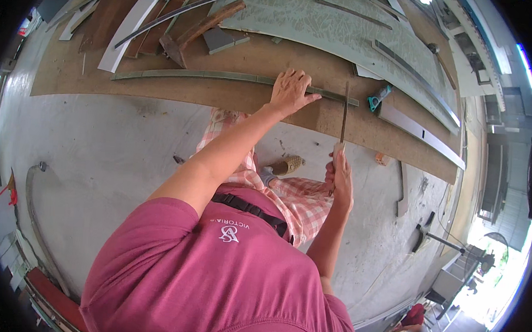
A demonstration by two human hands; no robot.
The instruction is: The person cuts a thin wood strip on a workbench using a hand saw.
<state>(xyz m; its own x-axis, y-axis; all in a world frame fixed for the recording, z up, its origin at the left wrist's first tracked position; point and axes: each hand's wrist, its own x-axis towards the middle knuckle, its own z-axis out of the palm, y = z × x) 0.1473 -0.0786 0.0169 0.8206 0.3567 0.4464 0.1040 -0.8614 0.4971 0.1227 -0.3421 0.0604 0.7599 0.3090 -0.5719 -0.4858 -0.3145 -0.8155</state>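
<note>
A long, narrow grey-green strip [204,75] lies along the near part of the brown work table. My left hand [290,93] is closed over it right of its middle, fingers bent across the strip and thumb stretched out to the right. My right hand [341,175] grips the pale handle of a thin long-bladed hand tool [344,119]. Seen edge-on, its blade crosses the strip close to the right end; whether it is a saw or a file I cannot tell. A teal tape measure [379,98] sits just right of that end.
A hammer [196,32] and a grey block [218,40] lie beyond the strip. A pale green patterned sheet [319,32] covers the far right of the brown table [221,93], with a metal bar [422,134] nearer. Tools lie on the grey floor [382,230] at right.
</note>
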